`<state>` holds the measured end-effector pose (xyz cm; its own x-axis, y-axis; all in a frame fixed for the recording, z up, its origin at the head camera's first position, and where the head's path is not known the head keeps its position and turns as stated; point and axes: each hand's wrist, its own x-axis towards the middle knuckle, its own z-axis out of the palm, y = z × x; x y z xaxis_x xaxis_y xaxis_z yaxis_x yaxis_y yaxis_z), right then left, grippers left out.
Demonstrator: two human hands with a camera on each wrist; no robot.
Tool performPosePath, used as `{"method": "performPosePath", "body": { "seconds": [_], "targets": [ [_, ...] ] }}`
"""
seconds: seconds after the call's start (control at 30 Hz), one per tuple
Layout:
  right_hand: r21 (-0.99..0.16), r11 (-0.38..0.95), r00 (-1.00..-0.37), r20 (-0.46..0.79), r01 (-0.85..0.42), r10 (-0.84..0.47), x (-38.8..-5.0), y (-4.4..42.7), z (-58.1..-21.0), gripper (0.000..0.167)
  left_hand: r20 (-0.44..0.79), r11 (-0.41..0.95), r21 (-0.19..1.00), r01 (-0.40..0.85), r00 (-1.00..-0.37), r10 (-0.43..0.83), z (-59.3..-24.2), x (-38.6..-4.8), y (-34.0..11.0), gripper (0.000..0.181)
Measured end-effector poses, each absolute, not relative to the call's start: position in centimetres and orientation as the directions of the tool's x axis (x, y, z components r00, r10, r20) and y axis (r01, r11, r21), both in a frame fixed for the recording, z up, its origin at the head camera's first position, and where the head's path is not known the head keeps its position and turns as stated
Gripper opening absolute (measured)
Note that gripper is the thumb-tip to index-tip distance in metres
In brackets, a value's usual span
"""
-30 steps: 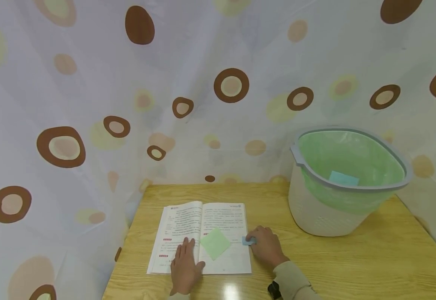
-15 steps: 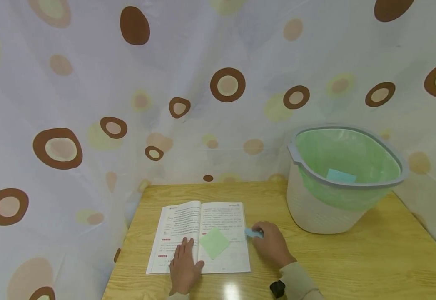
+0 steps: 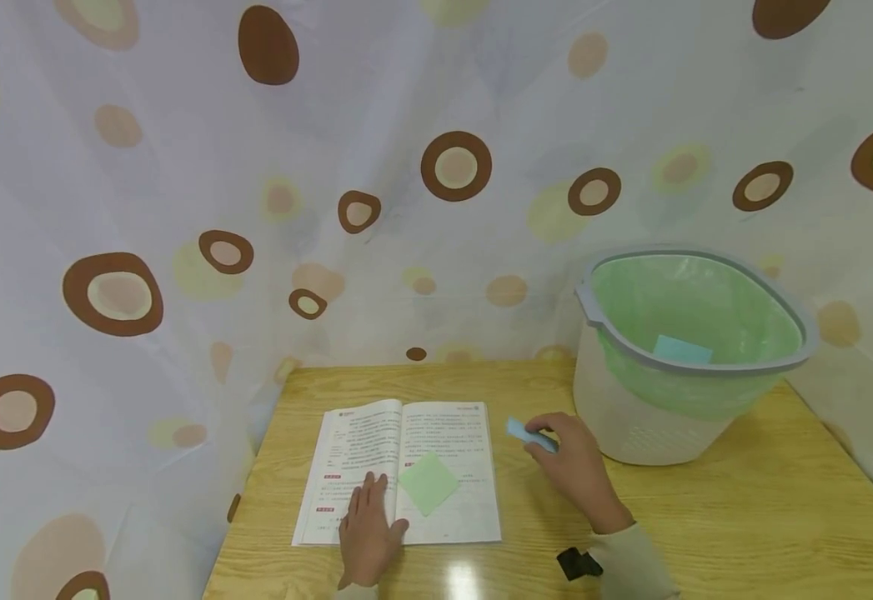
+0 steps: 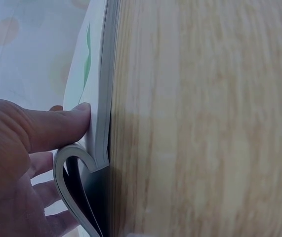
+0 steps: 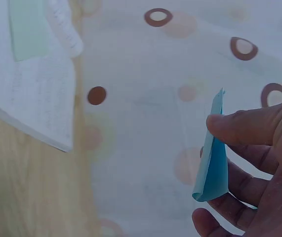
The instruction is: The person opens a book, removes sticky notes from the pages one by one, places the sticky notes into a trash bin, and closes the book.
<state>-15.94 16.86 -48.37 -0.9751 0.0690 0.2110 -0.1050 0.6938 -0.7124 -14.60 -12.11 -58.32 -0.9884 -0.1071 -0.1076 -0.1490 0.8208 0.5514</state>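
An open book (image 3: 447, 429) lies on the wooden table, its pages printed with text. My left hand (image 3: 368, 533) rests flat on the left page near the spine, fingers extended; in the left wrist view its thumb presses by the curved spine edge. A green square paper (image 3: 428, 483) lies on the right page. Between thumb and fingers my right hand (image 3: 574, 467) pinches a blue sticky note (image 5: 212, 168), bent over in the right wrist view. That hand is above the table, right of the book and apart from it.
At the right stands a basket (image 3: 631, 425) with a grey rim and green liner; a blue paper (image 3: 682, 350) shows inside it. A patterned curtain (image 3: 376, 125) hangs behind the table (image 3: 706, 517).
My right hand has lifted away from the book's right edge, moving right and toward the basket with the blue sticky note. The left hand has stayed on the page.
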Motion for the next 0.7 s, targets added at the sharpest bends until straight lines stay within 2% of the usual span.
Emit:
{"method": "performPosePath", "body": {
  "seconds": [0.13, 0.27, 0.37, 0.53, 0.7],
  "targets": [
    [-0.681, 0.702, -0.928, 0.364, -0.209, 0.076, -14.9, 17.9, -45.4, 0.022, -0.108, 0.823, 0.549, -0.145, -0.989, -0.103, -58.2, -14.7, -12.1, 0.073],
    [-0.638, 0.695, -0.828, 0.551, -0.333, 0.109, -13.9, 19.3, -42.8, 0.028, -0.108, 0.825, 0.546, -0.147, -0.989, -0.105, -58.4, -14.7, -12.1, 0.073],
    [-0.633, 0.659, -0.755, 0.639, -0.407, 0.147, -13.2, 20.5, -41.0, 0.032, -0.109, 0.821, 0.55, -0.152, -0.988, -0.109, -58.5, -14.6, -12.1, 0.073],
    [-0.641, 0.626, -0.69, 0.69, -0.443, 0.218, -12.1, 22.6, -39.0, 0.036, -0.111, 0.817, 0.557, -0.153, -0.988, -0.11, -58.3, -14.6, -12.1, 0.073],
    [-0.653, 0.643, -0.626, 0.707, -0.4, 0.328, -11.2, 24.5, -38.0, 0.035, -0.113, 0.817, 0.556, -0.154, -0.988, -0.109, -58.1, -14.6, -12.0, 0.073]
  ]
}}
